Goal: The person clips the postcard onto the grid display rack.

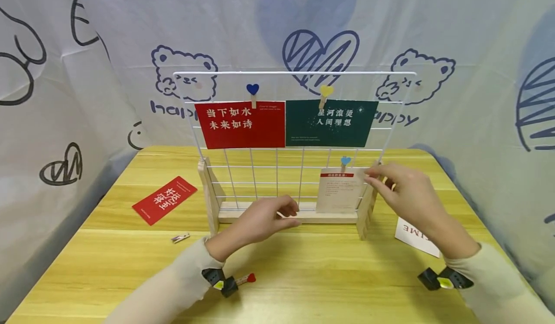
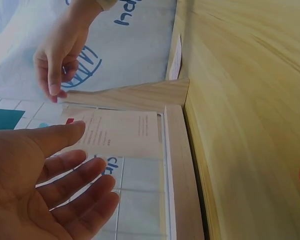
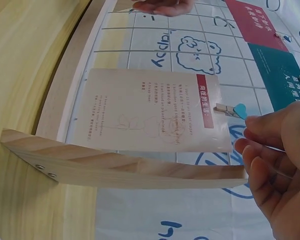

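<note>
A pale card with a red heading band (image 1: 340, 191) stands upright against the white wire grid (image 1: 277, 167), low on its right side. A small clothespin with a light-blue heart (image 3: 232, 110) clips its top edge. My right hand (image 1: 405, 189) is at the card's upper right corner; the bent fingertips (image 3: 242, 143) are right beside that corner and the heart, with nothing visible gripped between them. My left hand (image 1: 269, 218) hovers before the grid's lower middle, palm showing and fingers loosely bent (image 2: 97, 172), holding nothing.
Higher on the grid hang a red card (image 1: 243, 131) and a green card (image 1: 331, 131), under heart clothespins. On the table lie a red card (image 1: 165, 200), a clothespin (image 1: 180, 238), a red-heart clothespin (image 1: 247, 278) and a white card (image 1: 414, 237). Wooden feet (image 1: 367, 213) hold the grid.
</note>
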The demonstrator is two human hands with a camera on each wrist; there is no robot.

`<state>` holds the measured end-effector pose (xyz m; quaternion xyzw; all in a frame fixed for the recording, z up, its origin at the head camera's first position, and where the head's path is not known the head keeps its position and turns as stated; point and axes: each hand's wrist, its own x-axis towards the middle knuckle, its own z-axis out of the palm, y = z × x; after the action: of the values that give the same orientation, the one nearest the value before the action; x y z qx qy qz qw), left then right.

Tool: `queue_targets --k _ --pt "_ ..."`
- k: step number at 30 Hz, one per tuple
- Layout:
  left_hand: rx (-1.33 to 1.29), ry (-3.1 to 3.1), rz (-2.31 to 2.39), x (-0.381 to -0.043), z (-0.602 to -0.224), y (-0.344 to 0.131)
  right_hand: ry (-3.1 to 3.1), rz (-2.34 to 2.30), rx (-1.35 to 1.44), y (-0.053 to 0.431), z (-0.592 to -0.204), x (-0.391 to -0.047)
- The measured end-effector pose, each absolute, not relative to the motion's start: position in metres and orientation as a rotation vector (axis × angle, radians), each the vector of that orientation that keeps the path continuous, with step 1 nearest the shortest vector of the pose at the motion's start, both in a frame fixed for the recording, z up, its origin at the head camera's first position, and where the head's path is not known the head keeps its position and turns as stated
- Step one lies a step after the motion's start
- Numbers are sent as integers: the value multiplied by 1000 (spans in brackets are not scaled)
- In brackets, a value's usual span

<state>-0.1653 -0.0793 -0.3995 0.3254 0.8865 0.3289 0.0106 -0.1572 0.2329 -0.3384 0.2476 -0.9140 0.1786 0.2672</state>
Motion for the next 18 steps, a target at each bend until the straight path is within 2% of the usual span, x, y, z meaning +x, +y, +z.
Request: queue_targets --k 18 --pt "1145 2645 881 -157 -410 -128 -2507 659 538 255 -352 -150"
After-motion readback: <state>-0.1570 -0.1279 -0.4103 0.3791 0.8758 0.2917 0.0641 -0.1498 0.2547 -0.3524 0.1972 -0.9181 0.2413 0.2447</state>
